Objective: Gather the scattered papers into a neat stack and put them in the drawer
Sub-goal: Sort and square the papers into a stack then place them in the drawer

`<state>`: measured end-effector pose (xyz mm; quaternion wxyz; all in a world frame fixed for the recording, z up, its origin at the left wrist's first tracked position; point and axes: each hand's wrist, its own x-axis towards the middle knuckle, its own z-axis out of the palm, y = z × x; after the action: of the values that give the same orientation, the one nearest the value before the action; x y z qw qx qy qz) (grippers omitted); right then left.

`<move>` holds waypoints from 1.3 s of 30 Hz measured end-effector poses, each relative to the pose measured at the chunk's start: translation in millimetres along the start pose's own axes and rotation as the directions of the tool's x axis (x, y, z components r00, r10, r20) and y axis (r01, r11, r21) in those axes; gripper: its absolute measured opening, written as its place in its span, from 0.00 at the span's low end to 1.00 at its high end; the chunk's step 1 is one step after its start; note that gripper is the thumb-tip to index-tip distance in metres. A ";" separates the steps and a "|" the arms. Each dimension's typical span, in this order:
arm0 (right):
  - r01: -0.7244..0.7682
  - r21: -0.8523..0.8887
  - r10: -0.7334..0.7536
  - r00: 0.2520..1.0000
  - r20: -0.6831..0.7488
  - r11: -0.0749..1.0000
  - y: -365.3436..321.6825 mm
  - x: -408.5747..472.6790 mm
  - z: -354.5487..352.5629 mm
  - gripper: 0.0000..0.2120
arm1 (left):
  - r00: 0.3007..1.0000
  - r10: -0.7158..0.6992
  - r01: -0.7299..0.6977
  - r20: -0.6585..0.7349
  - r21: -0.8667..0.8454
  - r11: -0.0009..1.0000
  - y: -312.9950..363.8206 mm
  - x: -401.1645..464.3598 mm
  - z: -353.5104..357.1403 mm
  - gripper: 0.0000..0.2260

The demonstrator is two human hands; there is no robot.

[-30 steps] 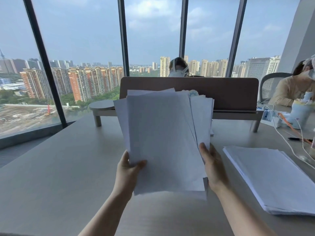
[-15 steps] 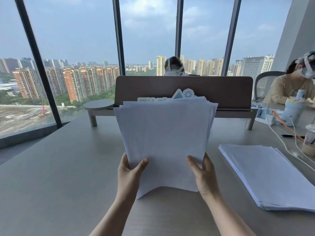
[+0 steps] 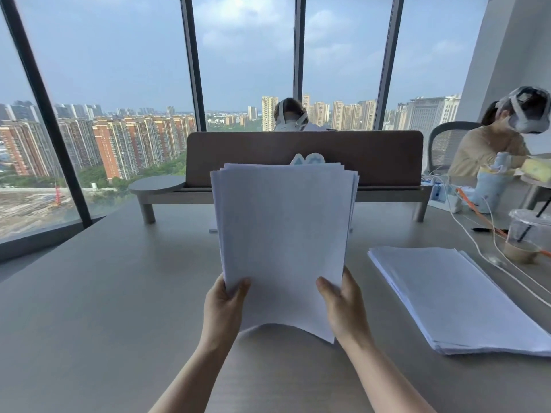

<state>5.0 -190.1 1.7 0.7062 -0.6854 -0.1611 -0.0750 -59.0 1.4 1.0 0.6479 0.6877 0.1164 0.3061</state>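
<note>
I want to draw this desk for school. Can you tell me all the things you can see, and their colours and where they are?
held papers: one sheaf, white, upright above the table, centre
paper stack: one, white, flat on the table, right
table: one, grey-beige, across the foreground
desk divider: one, brown, on a grey shelf behind the held papers
plastic cup: one, clear with a brown drink and dark straw, far right
cables: several, white and orange, right
pen: one, black, right
other people: two, behind the divider and at far right
windows: tall panes, city view
left hand: grips the sheaf's lower left
right hand: grips its lower right
</note>
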 end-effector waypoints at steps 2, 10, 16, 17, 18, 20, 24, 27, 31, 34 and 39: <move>0.005 -0.061 -0.006 1.000 -0.014 0.998 -3.3 -0.2 -6.0 0.17 | 1.000 -0.005 0.005 0.010 0.040 0.999 -2.7 2.8 6.6 0.05; -0.084 -0.334 0.024 0.983 -0.181 0.939 -27.9 32.3 -92.4 0.09 | 0.952 -0.155 0.127 0.265 0.117 0.985 11.9 5.2 80.5 0.09; -0.270 -0.480 0.148 0.950 -0.277 0.835 -23.3 51.4 -186.4 0.07 | 0.860 -0.257 0.233 0.442 0.108 0.966 11.8 -14.8 166.0 0.16; -0.291 -0.490 0.160 0.943 -0.291 0.822 -21.2 53.7 -200.1 0.07 | 0.853 -0.266 0.244 0.449 0.106 0.964 10.6 -17.6 179.4 0.16; -0.301 -0.494 0.164 0.939 -0.302 0.816 -19.7 56.1 -212.2 0.08 | 0.847 -0.274 0.253 0.455 0.108 0.961 9.3 -20.0 191.7 0.16; -0.323 -0.493 0.174 0.930 -0.324 0.808 -16.3 61.7 -233.8 0.09 | 0.838 -0.288 0.257 0.463 0.130 0.958 9.3 -24.3 213.1 0.15; -0.364 -0.512 0.192 0.914 -0.357 0.778 -13.9 70.4 -267.4 0.11 | 0.824 -0.303 0.253 0.478 0.169 0.953 8.0 -29.7 249.9 0.15; -0.415 -0.526 0.233 0.896 -0.377 0.743 -9.5 76.5 -286.6 0.13 | 0.818 -0.329 0.257 0.472 0.212 0.943 0.0 -32.0 272.0 0.16; -0.438 -0.534 0.275 0.892 -0.360 0.723 -6.5 82.6 -298.2 0.10 | 0.829 -0.345 0.224 0.441 0.304 0.926 -20.1 -28.3 293.0 0.18; -0.454 -0.538 0.304 0.887 -0.347 0.710 -0.4 87.0 -306.7 0.09 | 0.826 -0.356 0.207 0.436 0.354 0.912 -22.9 -28.3 303.2 0.16; -0.498 -0.593 0.351 0.867 -0.353 0.633 12.1 89.7 -318.2 0.07 | 0.808 -0.354 0.173 0.472 0.384 0.907 -19.1 -35.2 312.2 0.12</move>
<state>132.7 -494.8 17.1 0.4232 -0.8981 0.1167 -0.0281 96.4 -271.6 -18.5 0.5696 0.8182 0.0766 -0.0135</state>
